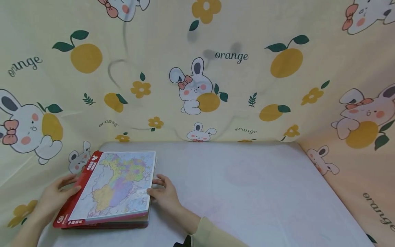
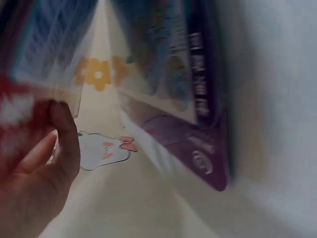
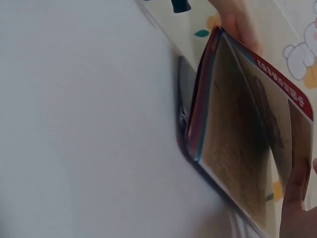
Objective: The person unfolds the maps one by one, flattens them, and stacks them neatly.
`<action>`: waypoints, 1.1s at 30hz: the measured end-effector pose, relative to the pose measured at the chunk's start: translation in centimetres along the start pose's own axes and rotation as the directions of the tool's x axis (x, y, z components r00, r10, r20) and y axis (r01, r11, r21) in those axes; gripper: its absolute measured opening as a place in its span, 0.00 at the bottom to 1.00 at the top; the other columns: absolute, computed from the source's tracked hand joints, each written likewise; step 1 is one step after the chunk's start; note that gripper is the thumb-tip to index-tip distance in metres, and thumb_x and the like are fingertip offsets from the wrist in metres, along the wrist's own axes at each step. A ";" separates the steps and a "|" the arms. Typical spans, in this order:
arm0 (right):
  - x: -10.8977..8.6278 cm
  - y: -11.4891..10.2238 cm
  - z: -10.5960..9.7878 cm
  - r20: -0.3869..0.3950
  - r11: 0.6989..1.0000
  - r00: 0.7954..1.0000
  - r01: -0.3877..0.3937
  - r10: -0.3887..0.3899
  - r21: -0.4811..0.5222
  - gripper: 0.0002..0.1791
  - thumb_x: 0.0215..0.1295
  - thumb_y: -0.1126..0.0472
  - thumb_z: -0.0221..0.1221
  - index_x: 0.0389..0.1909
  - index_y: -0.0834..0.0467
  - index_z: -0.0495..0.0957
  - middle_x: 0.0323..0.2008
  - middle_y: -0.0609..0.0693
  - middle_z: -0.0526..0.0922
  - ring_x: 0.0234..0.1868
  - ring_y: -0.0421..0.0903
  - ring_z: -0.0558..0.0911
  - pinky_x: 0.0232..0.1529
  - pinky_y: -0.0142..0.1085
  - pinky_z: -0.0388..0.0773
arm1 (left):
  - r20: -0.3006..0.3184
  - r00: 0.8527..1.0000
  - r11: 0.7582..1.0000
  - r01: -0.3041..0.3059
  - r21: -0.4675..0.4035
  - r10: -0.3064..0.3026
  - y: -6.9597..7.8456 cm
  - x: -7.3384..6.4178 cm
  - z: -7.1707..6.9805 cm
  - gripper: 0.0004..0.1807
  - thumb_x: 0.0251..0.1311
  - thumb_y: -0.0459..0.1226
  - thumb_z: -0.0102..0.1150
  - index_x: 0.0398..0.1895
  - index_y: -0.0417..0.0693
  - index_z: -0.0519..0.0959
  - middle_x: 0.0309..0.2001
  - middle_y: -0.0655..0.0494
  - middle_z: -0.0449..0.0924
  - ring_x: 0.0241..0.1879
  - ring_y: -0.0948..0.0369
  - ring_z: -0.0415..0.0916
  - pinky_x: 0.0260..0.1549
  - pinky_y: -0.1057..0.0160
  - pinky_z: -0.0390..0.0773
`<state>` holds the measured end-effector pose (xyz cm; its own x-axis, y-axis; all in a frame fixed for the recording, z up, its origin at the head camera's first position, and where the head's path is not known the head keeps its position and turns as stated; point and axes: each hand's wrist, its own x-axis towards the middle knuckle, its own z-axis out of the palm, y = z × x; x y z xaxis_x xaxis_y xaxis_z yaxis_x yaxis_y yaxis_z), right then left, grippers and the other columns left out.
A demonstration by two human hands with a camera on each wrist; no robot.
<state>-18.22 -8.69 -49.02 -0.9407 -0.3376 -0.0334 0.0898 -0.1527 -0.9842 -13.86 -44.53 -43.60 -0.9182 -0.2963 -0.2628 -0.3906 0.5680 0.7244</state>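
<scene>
A flat map board (image 1: 123, 181) with a red band down its left side lies tilted at the left of the table. My left hand (image 1: 55, 197) grips the red band, thumb on top. At the right edge my right hand (image 1: 168, 199) pinches the board between thumb and fingers. More boards are stacked underneath; the left wrist view shows a purple-edged board (image 2: 210, 163) below my left hand (image 2: 47, 173). In the right wrist view the red-edged top board (image 3: 282, 79) is raised from the stack, leaving a wedge-shaped gap, with my right hand (image 3: 297, 213) at its edge.
The white table (image 1: 253, 192) stretches to the right of the stack. A yellow cloth (image 1: 240, 82) printed with rabbits and oranges hangs behind and along both sides. Beside my right sleeve (image 1: 213, 233) is a small black object (image 1: 186, 243) at the bottom edge.
</scene>
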 end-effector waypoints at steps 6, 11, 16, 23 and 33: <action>-0.2 -0.7 -0.9 0.006 1.000 1.000 -0.012 0.012 -0.007 0.35 0.66 0.70 0.65 0.72 0.72 0.65 0.57 0.58 0.82 0.52 0.48 0.86 0.50 0.36 0.86 | 0.099 0.994 0.992 -0.023 -0.122 0.036 0.5 -0.9 -0.7 0.49 0.78 0.52 0.51 0.83 0.34 0.37 0.77 0.22 0.45 0.62 0.40 0.72 0.41 0.65 0.86; -0.5 -1.4 -1.7 0.020 1.000 1.000 -0.001 0.001 0.017 0.31 0.65 0.72 0.63 0.70 0.70 0.70 0.57 0.58 0.82 0.50 0.50 0.87 0.49 0.38 0.86 | 0.100 0.994 0.980 -0.025 -0.199 0.046 1.4 -1.7 -0.9 0.49 0.77 0.52 0.53 0.84 0.40 0.38 0.78 0.24 0.44 0.43 0.77 0.74 0.42 0.61 0.87; -0.7 -2.0 -2.6 0.002 1.000 1.000 0.016 -0.016 0.026 0.30 0.64 0.72 0.63 0.69 0.65 0.74 0.57 0.55 0.83 0.45 0.48 0.88 0.43 0.39 0.88 | 0.075 0.996 0.955 -0.027 -0.295 0.051 2.7 -2.7 -0.8 0.47 0.77 0.53 0.53 0.86 0.53 0.37 0.79 0.30 0.43 0.41 0.78 0.78 0.41 0.60 0.88; -1.0 -3.9 -4.7 0.001 0.996 1.000 0.010 -0.010 0.085 0.30 0.67 0.69 0.62 0.71 0.61 0.73 0.61 0.56 0.79 0.42 0.45 0.86 0.39 0.38 0.87 | 0.051 0.992 0.823 -0.066 -0.564 0.115 5.0 -4.6 0.2 0.38 0.77 0.45 0.56 0.84 0.74 0.51 0.56 0.74 0.66 0.40 0.68 0.85 0.36 0.59 0.89; -1.5 -6.7 -8.4 -0.047 0.976 0.999 -0.017 0.028 0.215 0.27 0.72 0.68 0.58 0.72 0.57 0.74 0.65 0.56 0.77 0.46 0.45 0.86 0.39 0.32 0.84 | -0.051 0.982 0.765 -0.173 -0.621 0.181 9.3 -5.9 2.6 0.36 0.75 0.43 0.59 0.81 0.72 0.59 0.61 0.71 0.71 0.41 0.69 0.84 0.33 0.64 0.87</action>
<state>-20.18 0.67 -43.82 -0.9522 -0.2977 -0.0688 0.1740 -0.3430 -0.9231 -12.30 -35.50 -36.95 -0.9691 -0.2278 -0.0944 -0.0991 0.0090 0.9950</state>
